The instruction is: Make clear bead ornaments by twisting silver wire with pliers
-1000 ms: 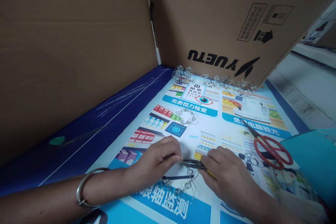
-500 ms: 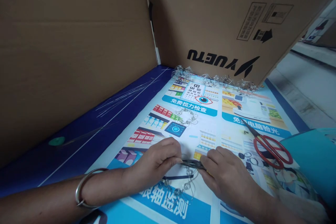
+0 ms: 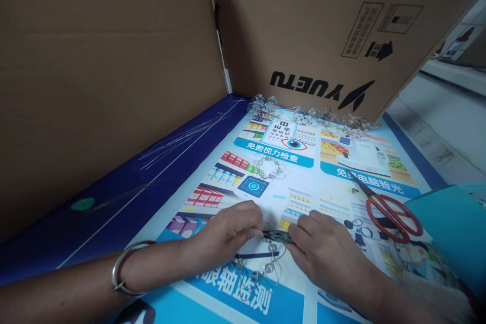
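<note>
My left hand (image 3: 224, 229) pinches a thin wire at the tips of black-jawed pliers (image 3: 277, 236), which my right hand (image 3: 322, 253) grips by the handles. The handles are mostly hidden in that hand. A strand of clear beads on wire (image 3: 258, 268) hangs below the jaws and lies on the printed poster (image 3: 288, 283). A looped piece of beaded wire (image 3: 269, 168) rests farther up the poster, beyond my hands. A metal bangle (image 3: 125, 268) circles my left wrist.
A heap of clear beaded wire (image 3: 307, 114) runs along the poster's far edge, against an upright cardboard box panel (image 3: 322, 25). Red-handled scissors (image 3: 391, 217) lie to my right, beside a teal folder (image 3: 451, 233). A dark blue mat (image 3: 132, 202) runs along the cardboard at left.
My right hand has shifted slightly left and covers more of the pliers. The hands stay close together at the jaws, and the view has drifted a little.
</note>
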{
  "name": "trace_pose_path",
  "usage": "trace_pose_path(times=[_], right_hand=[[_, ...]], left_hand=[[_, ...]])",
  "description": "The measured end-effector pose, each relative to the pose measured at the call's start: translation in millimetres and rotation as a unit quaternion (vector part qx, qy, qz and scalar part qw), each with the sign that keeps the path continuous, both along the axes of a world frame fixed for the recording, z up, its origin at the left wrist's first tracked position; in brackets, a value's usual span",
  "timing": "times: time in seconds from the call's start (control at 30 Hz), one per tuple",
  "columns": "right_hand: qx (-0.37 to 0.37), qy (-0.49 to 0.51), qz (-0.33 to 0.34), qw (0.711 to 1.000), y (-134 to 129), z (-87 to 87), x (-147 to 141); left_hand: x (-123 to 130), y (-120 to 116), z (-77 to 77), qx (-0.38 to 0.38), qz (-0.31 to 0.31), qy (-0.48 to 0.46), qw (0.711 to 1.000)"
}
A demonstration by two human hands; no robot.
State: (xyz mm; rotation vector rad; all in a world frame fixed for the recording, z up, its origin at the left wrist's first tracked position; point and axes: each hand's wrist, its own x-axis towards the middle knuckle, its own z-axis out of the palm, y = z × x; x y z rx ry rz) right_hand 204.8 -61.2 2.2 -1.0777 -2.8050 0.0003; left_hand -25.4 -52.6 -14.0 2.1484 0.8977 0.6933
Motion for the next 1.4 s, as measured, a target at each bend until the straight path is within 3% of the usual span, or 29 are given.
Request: trace_pose_path(times=[0.37, 0.63, 1.4], right_hand=[[-0.04, -0.011, -0.041, 0.998, -5, 1.8, -2], [-0.043, 0.017, -0.063, 0.997, 1, 3.6, 5], [-0.045, 0.023, -0.024, 0.998, 0, -0.8, 5]], left_hand=[[0, 2, 1.9, 0.024, -0.056, 0.0, 0.998], [-2, 9, -0.5, -0.017, -0.024, -0.004, 1.0], [-5, 11, -0.9, 0.0, -0.056, -0.063, 0.996]])
